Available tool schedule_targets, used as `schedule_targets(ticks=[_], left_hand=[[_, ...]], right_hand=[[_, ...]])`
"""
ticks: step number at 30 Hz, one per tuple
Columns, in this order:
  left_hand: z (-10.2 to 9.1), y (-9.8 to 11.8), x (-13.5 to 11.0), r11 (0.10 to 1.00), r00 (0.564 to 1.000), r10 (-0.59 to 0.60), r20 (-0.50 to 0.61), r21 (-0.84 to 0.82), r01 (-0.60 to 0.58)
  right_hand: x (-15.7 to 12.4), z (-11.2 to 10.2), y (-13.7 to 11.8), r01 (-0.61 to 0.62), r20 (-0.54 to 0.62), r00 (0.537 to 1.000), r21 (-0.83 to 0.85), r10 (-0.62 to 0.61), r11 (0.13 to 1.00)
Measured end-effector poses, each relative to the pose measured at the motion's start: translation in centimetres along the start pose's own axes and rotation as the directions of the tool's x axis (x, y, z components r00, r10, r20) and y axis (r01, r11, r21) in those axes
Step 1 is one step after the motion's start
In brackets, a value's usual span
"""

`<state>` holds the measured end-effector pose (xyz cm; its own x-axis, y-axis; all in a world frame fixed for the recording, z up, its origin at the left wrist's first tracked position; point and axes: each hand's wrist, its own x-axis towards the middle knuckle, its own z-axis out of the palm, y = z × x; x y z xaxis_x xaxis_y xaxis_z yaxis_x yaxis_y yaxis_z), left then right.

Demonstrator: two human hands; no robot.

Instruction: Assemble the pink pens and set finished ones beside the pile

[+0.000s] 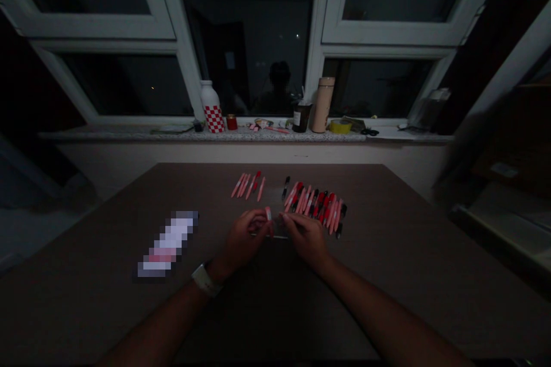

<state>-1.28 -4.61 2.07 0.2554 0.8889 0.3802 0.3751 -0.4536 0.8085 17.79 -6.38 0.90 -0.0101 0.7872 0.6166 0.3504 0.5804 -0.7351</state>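
Pink tube [268,213] upright between two pinching hands

A white-framed window [103,26] and a speckled stone sill [129,135] run along the far side of a broad brown tabletop [206,189]. Seen from the clear plastic sleeve [278,230], at the middle of the tabletop, the sill lies far ahead, carrying a white bottle with red checks [212,108], a beige flask [322,106] and a yellow tape roll [340,126]. Just ahead and to the right of the sleeve sits a dense, fanned row of pink and red-and-black tubes [316,206]; a smaller cluster of pink tubes [248,186] lies ahead and to its left. Well left of the sleeve is a flat pixelated object [167,243], too blurred to name.

The sleeve is thin and glossy, its long axis running left to right across the person's body. The pink tube stands on end at its far edge, nearer the right hand [305,239], whose fingers almost touch it. The left hand [243,236], wearing a white wristband [205,280], curls in from the other side. Both hands bend thumb toward fingers in a pinch at the sleeve, but the dimness hides exactly what the pads grip.
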Motion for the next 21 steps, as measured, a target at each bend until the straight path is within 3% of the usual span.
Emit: schedule_targets(ticks=[3, 7, 14, 17, 21], left_hand=[[0.0, 0.4, 0.2, 0.992, 0.997, -0.082, 0.006, -0.100, 0.082], [0.0, 1.1, 0.3, 0.984, 0.994, -0.103, -0.043, -0.148, 0.095], [-0.1, 0.5, 0.2, 0.997, 0.997, -0.043, -0.067, -0.067, 0.038], [-0.1, 0.3, 0.2, 1.000, 0.998, 0.002, -0.055, 0.014, -0.001], [-0.1, 0.4, 0.3, 0.998, 0.999, 0.039, 0.000, -0.039, -0.039]], right_hand=[[-0.1, 0.0, 0.1, -0.033, 0.014, 0.999, -0.023, 0.033, 0.999], [-0.2, 0.2, 0.5, -0.050, 0.025, 0.998, -0.067, 0.052, 0.996], [-0.1, 0.6, 1.0, -0.111, 0.059, 0.992, -0.049, 0.113, 0.993], [-0.1, 0.7, 0.8, -0.062, 0.151, 0.986, -0.014, 0.064, 0.998], [-0.1, 0.7, 0.7, -0.008, 0.191, 0.982, -0.033, 0.014, 0.999]])
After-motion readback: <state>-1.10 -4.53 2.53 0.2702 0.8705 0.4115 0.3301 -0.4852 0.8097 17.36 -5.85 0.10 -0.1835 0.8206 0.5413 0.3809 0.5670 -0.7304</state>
